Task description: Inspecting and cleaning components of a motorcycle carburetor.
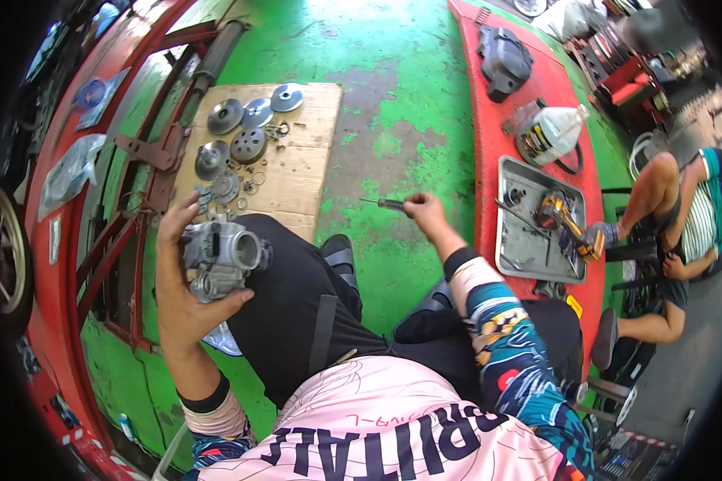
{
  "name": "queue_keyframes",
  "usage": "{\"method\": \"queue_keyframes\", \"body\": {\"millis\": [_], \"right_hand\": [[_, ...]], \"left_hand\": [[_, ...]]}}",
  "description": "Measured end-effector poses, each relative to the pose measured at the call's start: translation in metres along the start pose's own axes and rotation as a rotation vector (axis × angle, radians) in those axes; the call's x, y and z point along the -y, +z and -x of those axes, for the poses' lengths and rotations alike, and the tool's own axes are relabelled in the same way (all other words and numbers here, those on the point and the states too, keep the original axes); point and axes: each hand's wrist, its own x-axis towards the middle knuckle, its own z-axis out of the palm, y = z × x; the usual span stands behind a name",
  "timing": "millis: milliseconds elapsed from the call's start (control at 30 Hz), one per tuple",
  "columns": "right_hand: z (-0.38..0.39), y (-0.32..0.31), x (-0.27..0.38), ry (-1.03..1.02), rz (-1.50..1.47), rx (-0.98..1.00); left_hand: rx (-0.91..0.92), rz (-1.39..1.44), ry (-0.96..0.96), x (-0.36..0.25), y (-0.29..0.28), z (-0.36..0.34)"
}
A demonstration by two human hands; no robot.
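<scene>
My left hand (pixel 180 289) is closed around a grey metal carburetor (pixel 225 255), thumb below and fingers along its far left side. The carburetor's round bore faces right, beside my left knee. Out over the green floor, my right hand (pixel 427 215) pinches a small dark, slender piece (pixel 390 204) with a thin needle-like tip pointing left. Its exact kind is too small to tell. Ahead of my left hand, a flattened cardboard sheet (pixel 309 168) carries round metal discs (pixel 257 113), a drilled drum-like part (pixel 248 145) and several small rings and fasteners.
On the right, a red platform (pixel 489 148) bears a metal tray (pixel 499 232) with a yellow-black power tool (pixel 568 224), a whitish jug (pixel 549 135) and a black plastic housing (pixel 504 62). Another person (pixel 690 216) sits beyond it. A red steel frame (pixel 112 264) stands left.
</scene>
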Motion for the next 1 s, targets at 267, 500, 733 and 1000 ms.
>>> {"method": "queue_keyframes", "body": {"millis": [267,500,733,1000], "right_hand": [[0.050,0.009,-0.124,-0.086,0.254,-0.069],[0.039,-0.032,0.069,-0.003,-0.279,0.043],[0.134,-0.094,0.241,-0.739,-0.212,0.024],[0.200,-0.076,0.277,-0.795,-0.085,-0.014]], "left_hand": [[-0.188,-0.017,0.072,-0.004,0.057,0.017],[-0.262,-0.024,-0.089,-0.059,0.105,0.019],[-0.131,0.154,-0.079,-0.085,0.113,-0.001],[-0.109,0.320,0.014,-0.093,0.134,-0.003]]}}
